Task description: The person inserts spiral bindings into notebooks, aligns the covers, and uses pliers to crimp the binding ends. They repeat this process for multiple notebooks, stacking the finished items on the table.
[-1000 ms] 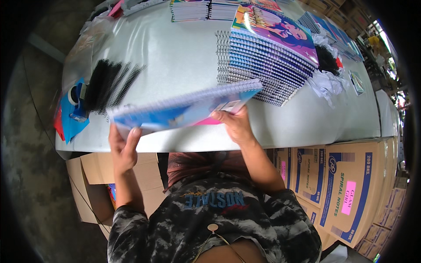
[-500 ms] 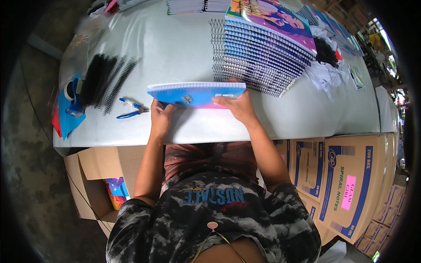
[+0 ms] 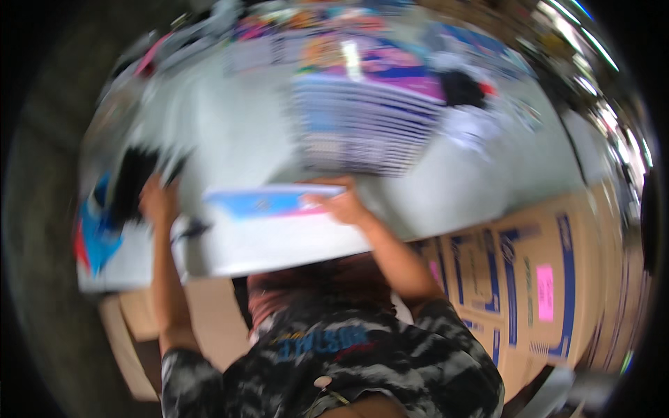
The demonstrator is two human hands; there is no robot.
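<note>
The picture is smeared by motion. A thin blue-covered notebook [image 3: 268, 202] lies flat on the white table [image 3: 279, 245] near its front edge. My right hand [image 3: 340, 205] presses on the notebook's right end, fingers on the cover. My left hand [image 3: 159, 202] is off the notebook, out to the left, right beside a bundle of black strips [image 3: 131, 182]. The blur hides whether it touches them or how its fingers are set. Behind the notebook stands a fanned stack of spiral notebooks [image 3: 362, 129] with a colourful cover on top.
A blue and red packet [image 3: 97, 233] lies at the table's left end. A small dark object [image 3: 189, 228] sits by the front edge. Printed cardboard boxes [image 3: 519, 279] stand under and right of the table. More stationery crowds the far edge.
My left hand has let go of the blue notebook and swung left to the black strips. The notebook now lies flat under my right hand. The camera is moving fast.
</note>
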